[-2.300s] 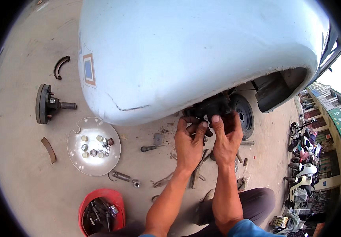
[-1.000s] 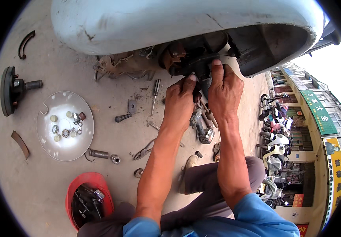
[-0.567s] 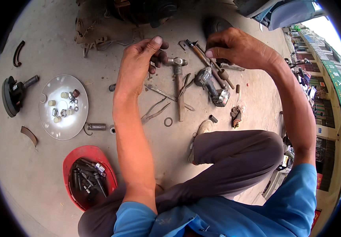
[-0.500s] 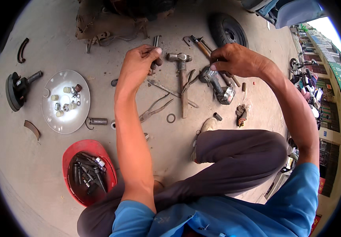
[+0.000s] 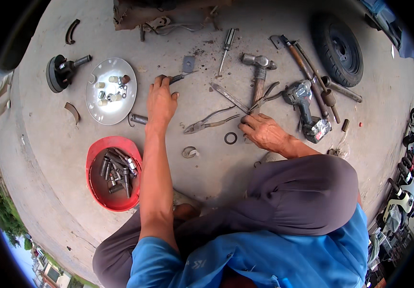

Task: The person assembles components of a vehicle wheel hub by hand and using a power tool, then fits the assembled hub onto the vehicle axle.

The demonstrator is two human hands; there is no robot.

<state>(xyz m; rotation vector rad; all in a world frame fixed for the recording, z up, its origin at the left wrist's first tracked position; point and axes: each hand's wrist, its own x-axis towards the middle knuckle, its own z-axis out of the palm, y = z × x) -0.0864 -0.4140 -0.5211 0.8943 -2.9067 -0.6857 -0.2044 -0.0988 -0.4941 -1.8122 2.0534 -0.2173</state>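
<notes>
My left hand (image 5: 162,104) reaches low over the floor, thumb apart from its fingers, which are at the end of a dark-handled tool with a thin blade (image 5: 176,78). I cannot see anything held in it. My right hand (image 5: 265,132) is down, with bent fingers over the lower part of the hammer (image 5: 258,86), where a flat metal bar (image 5: 228,97) crosses the handle. What those fingers grip is hidden. Beside that hand are an open pair of pliers (image 5: 267,96) and a metal ring (image 5: 230,138). Longer-handled pliers (image 5: 202,126) lie between both hands.
A screwdriver (image 5: 227,42) and a small square plate (image 5: 188,64) lie ahead. To the left are a silver disc with small parts (image 5: 120,108) and a red helmet holding sockets (image 5: 92,185). To the right are a cordless power tool (image 5: 305,103), rods (image 5: 310,72) and a wheel (image 5: 343,48).
Both hands have come down from their raised positions. My right hand moved down and left to the hammer handle; my left hand moved to the dark-handled tool. The view has shifted.
</notes>
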